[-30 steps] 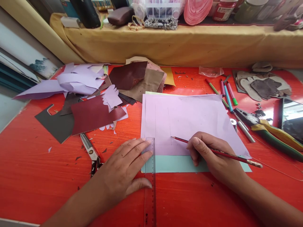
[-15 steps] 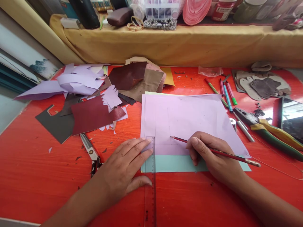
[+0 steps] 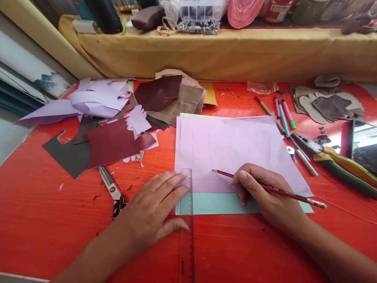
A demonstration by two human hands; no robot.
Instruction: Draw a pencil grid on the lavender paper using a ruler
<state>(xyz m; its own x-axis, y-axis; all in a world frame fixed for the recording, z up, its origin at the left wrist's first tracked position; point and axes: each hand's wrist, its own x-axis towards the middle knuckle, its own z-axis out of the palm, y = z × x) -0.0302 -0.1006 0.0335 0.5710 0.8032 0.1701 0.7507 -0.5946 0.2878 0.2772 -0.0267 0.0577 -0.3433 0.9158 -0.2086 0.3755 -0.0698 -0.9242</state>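
Note:
A sheet of lilac paper (image 3: 241,145) with thin pencil lines drawn on it lies over a turquoise sheet (image 3: 218,204). Wrapped around a red and black pencil (image 3: 282,191), my right hand (image 3: 259,188) rests on the papers. The pencil's tip meets the lilac sheet close to a drawn upright line. My left hand (image 3: 159,208) lies flat with fingers stretched out, fingertips pressing on a clear ruler (image 3: 186,243). The ruler's upper end lies on the lilac sheet's lower left, and its lower part runs over the red table towards me.
Scissors (image 3: 111,186) lie beside my left hand, below leather scraps (image 3: 118,143) and cut lilac paper (image 3: 97,100). To the right are felt-tip pens (image 3: 284,118), pliers (image 3: 338,161), a phone (image 3: 365,145) and cut leather pieces (image 3: 326,104). A cloth-covered ledge (image 3: 206,55) borders the back.

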